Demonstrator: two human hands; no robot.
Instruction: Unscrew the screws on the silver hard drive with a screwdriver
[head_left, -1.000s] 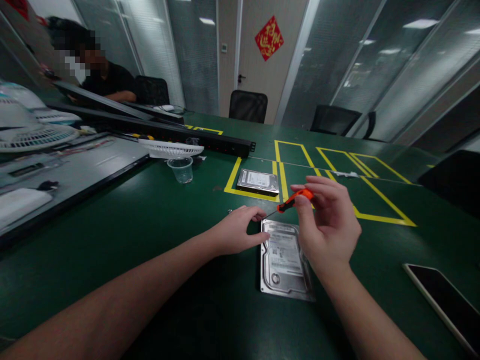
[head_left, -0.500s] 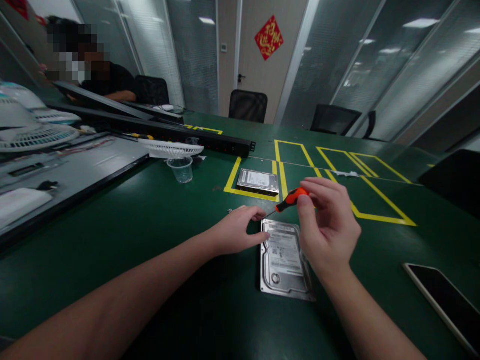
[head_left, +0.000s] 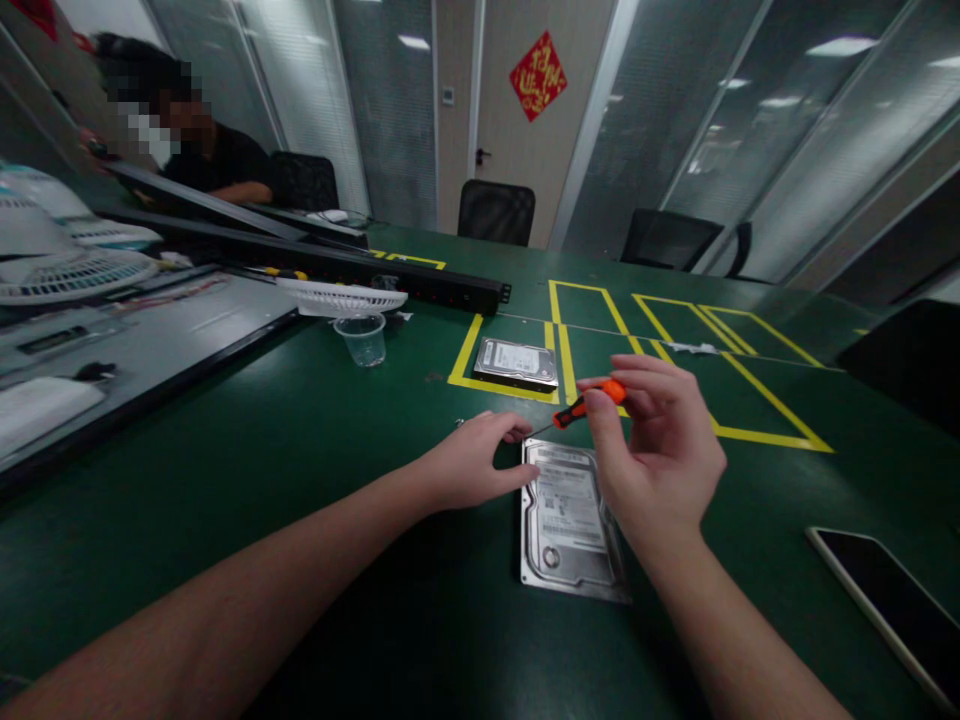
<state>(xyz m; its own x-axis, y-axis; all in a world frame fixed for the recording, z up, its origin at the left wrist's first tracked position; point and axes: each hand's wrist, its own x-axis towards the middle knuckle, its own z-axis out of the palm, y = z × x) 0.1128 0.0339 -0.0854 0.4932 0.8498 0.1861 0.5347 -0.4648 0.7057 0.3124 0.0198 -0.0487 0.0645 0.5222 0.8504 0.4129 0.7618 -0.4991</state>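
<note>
A silver hard drive (head_left: 574, 520) lies flat on the green table, label side up. My left hand (head_left: 480, 460) grips its far-left corner, thumb on the top face and fingers curled at the far edge. In my right hand (head_left: 656, 450), thumb and fingers close around the orange and black handle of a screwdriver (head_left: 576, 410). Its thin shaft slants down to the left, its tip at the drive's far-left corner beside my left fingers. Whether the tip sits in a screw I cannot tell. Small metal bits (head_left: 460, 421) lie just beyond my left hand.
A second hard drive (head_left: 516, 362) lies inside a yellow tape outline. A clear plastic cup (head_left: 365, 342), a white fan grille (head_left: 341, 297) and a long black bar (head_left: 435, 285) are at left. A phone (head_left: 892, 610) lies at right. Another person (head_left: 225, 165) sits far left.
My right fingers have shifted around the screwdriver handle, which now shows at a slightly different angle. My left hand and the hard drive have stayed put.
</note>
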